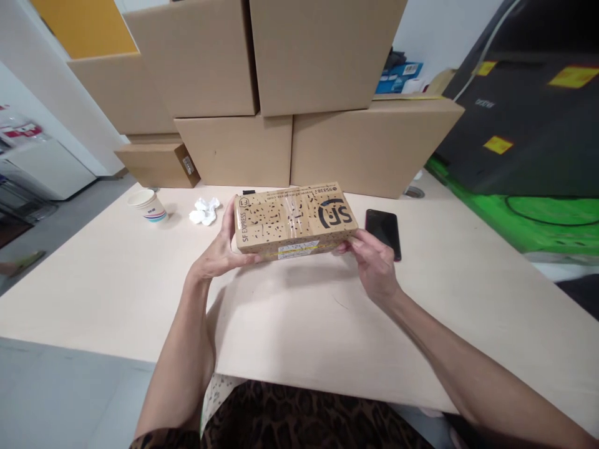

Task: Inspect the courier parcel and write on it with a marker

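A brown cardboard parcel box [276, 218] with black "SF EXPRESS" print is held between my two hands above the table. Clear tape runs across its top, and a white label [298, 250] with a yellow strip shows on the side facing me. My left hand [222, 249] grips the box's left end, thumb along the front lower edge and fingers partly hidden behind the end. At the front right corner, my right hand [374, 259] pinches the box with thumb and fingers. The box is tilted a little, its right end farther up.
Large cardboard boxes [234, 149] are stacked along the table's [290, 324] far side. A paper cup [148, 206] and crumpled white tissue [204, 211] stand at the left. A dark phone [384, 232] lies right of the parcel. A small black object [249, 192] sits behind it.
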Tool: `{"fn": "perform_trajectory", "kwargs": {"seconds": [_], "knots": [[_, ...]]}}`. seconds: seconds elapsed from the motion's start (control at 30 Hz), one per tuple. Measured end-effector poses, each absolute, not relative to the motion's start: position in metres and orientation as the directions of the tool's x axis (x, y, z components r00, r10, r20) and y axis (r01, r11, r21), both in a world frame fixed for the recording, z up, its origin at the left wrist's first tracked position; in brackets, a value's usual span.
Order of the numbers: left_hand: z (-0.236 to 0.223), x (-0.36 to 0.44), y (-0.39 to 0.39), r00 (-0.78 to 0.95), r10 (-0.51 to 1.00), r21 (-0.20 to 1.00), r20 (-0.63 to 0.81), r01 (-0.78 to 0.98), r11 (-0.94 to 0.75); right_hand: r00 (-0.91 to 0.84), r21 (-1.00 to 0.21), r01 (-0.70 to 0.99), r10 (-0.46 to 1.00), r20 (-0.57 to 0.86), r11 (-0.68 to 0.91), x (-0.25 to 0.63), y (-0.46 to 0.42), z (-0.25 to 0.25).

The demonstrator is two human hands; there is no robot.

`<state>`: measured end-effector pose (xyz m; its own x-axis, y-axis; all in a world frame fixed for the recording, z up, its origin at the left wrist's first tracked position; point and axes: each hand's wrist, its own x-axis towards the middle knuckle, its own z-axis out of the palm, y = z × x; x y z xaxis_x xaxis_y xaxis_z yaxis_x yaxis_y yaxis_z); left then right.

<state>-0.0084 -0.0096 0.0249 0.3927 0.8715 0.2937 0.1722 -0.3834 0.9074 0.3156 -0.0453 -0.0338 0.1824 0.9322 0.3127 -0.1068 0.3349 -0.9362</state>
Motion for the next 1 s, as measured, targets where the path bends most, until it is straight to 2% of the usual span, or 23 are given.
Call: {"fn": "perform_trajectory", "kwargs": {"seconds": [0.13, 0.47, 0.6, 0.73, 0.87, 0.93, 1.0], "knots": [[0.020, -0.003, -0.007, 0.406, 0.814, 0.833, 0.415, 0.190, -0.520, 0.160, -0.937, -0.096, 0.934, 0.320, 0.337, 0.316, -0.042, -0.036], [0.014, 0.002, -0.008, 0.387, 0.767, 0.670, 0.511, 0.380, -0.638, 0.110, -0.952, -0.113, 0.956, 0.273, 0.285, 0.314, -0.039, -0.035], [0.016, 0.000, -0.008, 0.393, 0.761, 0.659, 0.516, 0.386, -0.645, 0.111, -0.953, -0.080, 0.953, 0.283, 0.293, 0.316, -0.037, -0.036], [0.015, -0.004, -0.005, 0.376, 0.758, 0.630, 0.532, 0.422, -0.652, 0.165, -0.923, 0.114, 0.909, 0.383, 0.368, 0.331, -0.024, -0.041], [0.014, -0.005, -0.002, 0.371, 0.727, 0.580, 0.577, 0.440, -0.685, 0.208, -0.837, 0.421, 0.861, 0.465, 0.351, 0.353, -0.007, -0.035], [0.014, -0.004, -0.001, 0.369, 0.715, 0.577, 0.594, 0.423, -0.698, 0.148, -0.732, 0.625, 0.880, 0.451, 0.271, 0.358, -0.002, -0.024], [0.014, -0.003, 0.000, 0.368, 0.706, 0.575, 0.606, 0.411, -0.708, 0.041, -0.557, 0.813, 0.937, 0.347, 0.171, 0.357, 0.002, -0.011]]}}
